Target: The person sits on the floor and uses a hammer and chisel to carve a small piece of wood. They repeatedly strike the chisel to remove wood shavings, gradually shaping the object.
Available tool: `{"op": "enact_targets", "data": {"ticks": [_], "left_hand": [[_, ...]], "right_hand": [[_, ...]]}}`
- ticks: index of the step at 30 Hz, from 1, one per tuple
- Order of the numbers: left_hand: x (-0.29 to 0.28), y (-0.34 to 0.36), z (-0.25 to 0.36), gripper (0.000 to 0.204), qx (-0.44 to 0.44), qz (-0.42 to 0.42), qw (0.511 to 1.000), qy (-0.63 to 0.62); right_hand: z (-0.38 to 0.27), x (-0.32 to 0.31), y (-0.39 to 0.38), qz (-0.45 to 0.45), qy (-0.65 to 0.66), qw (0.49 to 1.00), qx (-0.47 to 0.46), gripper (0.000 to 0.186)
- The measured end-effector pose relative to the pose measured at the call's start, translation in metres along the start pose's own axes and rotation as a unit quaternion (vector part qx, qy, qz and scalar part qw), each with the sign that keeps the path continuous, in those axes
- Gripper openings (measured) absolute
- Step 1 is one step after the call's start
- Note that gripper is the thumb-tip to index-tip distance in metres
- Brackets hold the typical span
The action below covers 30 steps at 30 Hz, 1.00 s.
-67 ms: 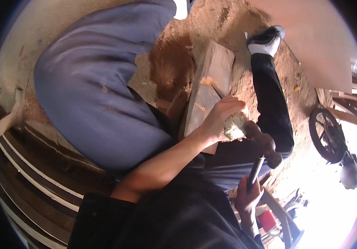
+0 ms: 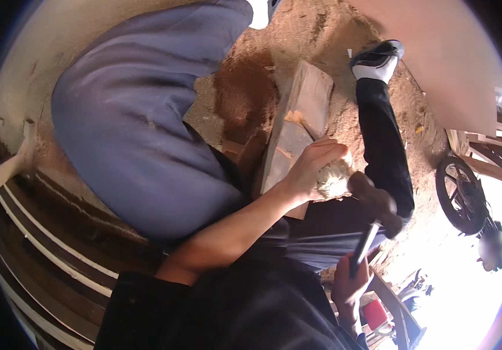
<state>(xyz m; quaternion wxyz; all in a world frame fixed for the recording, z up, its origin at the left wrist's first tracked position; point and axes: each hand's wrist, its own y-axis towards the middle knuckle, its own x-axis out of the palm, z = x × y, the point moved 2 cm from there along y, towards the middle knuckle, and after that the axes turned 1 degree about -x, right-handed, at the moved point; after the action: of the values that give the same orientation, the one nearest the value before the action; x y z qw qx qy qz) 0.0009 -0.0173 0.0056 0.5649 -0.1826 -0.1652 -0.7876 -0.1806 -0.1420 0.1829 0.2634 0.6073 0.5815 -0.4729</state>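
My left hand [image 2: 312, 172] is closed around the pale, frayed handle [image 2: 333, 181] of what looks like a chisel. Its narrow blade angles up-left onto a worn wooden plank [image 2: 301, 87], near a lighter cut patch. My right hand [image 2: 350, 280], lower right, grips the shaft of a hammer [image 2: 376, 204]. The dark hammer head is just right of the frayed handle end; whether they touch I cannot tell. The plank lies between my bent legs in dark trousers [image 2: 134, 128].
Wooden slats [image 2: 52, 245] fill the lower left. A pale board [image 2: 455, 70] is at upper right, above scrap timber [image 2: 487, 166]. A motorbike [image 2: 461, 195] stands at right in glare. A red object [image 2: 375, 315] lies lower right among wood pieces. Sawdust covers the floor [image 2: 245, 87].
The hammer head has shifted slightly right and down. The rest of the scene sits a little lower and further right in the picture, with both hands keeping their grips.
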Motion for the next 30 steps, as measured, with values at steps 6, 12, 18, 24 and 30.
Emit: {"op": "enact_targets", "data": {"ticks": [6, 12, 18, 24, 30], "left_hand": [[0.008, 0.001, -0.011, 0.012, -0.063, 0.027, 0.990, -0.121], [0.001, 0.013, 0.004, 0.020, 0.050, 0.038, 0.998, 0.004], [0.000, 0.010, 0.003, 0.028, 0.139, 0.035, 0.978, 0.149], [-0.006, 0.009, -0.009, 0.036, 0.094, 0.025, 0.992, 0.080], [0.001, 0.014, -0.009, 0.019, 0.123, 0.033, 0.984, 0.128]], "right_hand": [[0.006, 0.009, 0.005, -0.024, 0.010, 1.000, -0.005, 0.015], [0.008, 0.007, 0.006, 0.030, 0.066, 0.997, -0.023, 0.015], [0.006, 0.003, 0.014, -0.002, 0.094, 0.993, 0.070, 0.018], [0.005, 0.003, 0.014, 0.000, 0.124, 0.983, 0.138, 0.015], [0.003, 0.002, 0.031, -0.085, 0.057, 0.985, 0.136, 0.014]]}}
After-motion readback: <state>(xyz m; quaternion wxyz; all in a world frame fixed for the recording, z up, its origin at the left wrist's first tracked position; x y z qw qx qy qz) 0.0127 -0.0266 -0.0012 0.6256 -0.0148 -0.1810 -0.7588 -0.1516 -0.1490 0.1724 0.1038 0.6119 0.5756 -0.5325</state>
